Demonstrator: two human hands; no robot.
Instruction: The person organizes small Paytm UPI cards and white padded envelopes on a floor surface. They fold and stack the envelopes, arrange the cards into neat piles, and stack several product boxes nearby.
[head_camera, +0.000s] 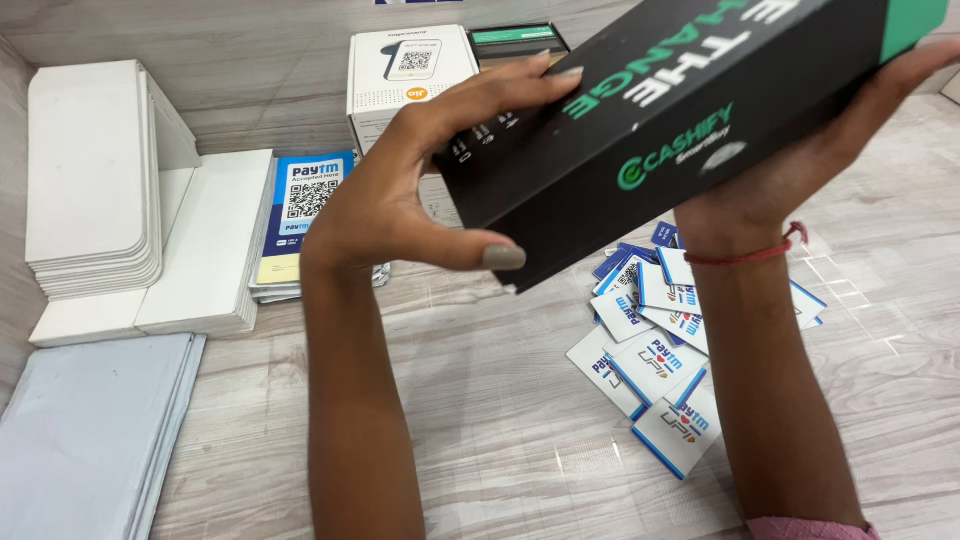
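Both my hands hold a long black box with green and white lettering, lifted and tilted above the floor. My left hand grips its near left end, thumb under the lower edge and fingers over the top face. My right hand supports the far right side from beneath; a red thread band circles that wrist. Below the box lies a loose heap of small white and blue cards.
A white box with a code sticker stands behind my left hand. At the left are stacked white boards, a flat white sheet pile, blue-and-white leaflets and pale grey envelopes on the wood-pattern floor.
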